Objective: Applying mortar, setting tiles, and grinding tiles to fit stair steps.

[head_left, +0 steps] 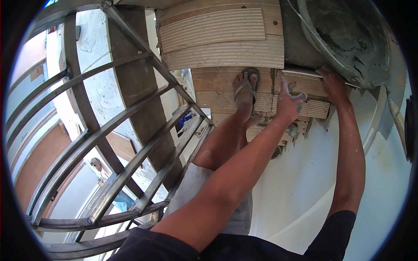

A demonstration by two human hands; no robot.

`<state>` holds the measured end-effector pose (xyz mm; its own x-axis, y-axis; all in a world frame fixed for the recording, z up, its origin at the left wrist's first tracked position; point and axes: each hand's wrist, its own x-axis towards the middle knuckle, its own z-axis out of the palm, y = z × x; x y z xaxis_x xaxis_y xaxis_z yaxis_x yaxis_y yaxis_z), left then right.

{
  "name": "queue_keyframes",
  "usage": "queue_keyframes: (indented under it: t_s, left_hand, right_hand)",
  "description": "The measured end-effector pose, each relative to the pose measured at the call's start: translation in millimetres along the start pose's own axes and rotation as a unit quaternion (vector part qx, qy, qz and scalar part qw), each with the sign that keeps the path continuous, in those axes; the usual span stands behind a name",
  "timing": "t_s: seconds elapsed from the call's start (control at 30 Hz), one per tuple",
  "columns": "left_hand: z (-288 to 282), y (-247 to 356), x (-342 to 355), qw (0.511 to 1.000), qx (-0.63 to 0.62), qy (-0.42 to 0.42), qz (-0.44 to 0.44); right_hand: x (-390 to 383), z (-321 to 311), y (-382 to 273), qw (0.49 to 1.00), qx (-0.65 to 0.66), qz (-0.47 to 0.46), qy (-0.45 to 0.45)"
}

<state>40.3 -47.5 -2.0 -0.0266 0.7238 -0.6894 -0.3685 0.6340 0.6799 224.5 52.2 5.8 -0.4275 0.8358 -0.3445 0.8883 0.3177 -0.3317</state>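
Note:
My left hand [288, 99] reaches toward the edge of a stair step, fingers apart and smeared with grey, a fingertip at a long thin strip [303, 74] with pale and dark edges. My right hand [333, 85] has its fingers curled over that strip, farther right. Just beyond lies a dark grey mortar-like surface [300, 45], beside a large mortar-caked bucket [348, 30] at the upper right. Below my hands are wooden treads [213, 80] with ribbed tile strips [300, 106]. My sandalled foot [244, 89] stands on a tread.
A curved metal railing [130, 117] runs along the left, with a lower level and a person in blue [183, 121] seen through it. Ribbed tile panels [217, 48] cover the step above. A pale curved wall [296, 182] is on the right, with a long-handled tool [395, 115] near the bucket.

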Motion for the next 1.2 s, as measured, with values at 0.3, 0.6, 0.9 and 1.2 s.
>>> queue_keyframes:
  t_s: [0.3,0.6,0.9,1.2]
  left_hand:
    - [-1.1,6.5,10.3,0.998,-0.002,0.037,-0.056]
    - [-1.9,29.0,21.0,0.995,0.009,0.069,-0.066]
    - [-6.5,29.4,31.7,0.991,0.002,0.105,-0.088]
    - [-5.4,39.7,31.0,0.989,0.060,0.094,-0.099]
  right_hand:
    - [0.0,8.4,19.6,0.993,-0.014,0.098,-0.062]
    - [-1.0,6.3,8.8,0.996,0.002,0.091,0.004]
    - [-5.2,6.6,11.2,0.993,0.025,0.105,0.046]
    - [-19.5,-2.2,21.4,0.992,-0.033,0.118,0.030]
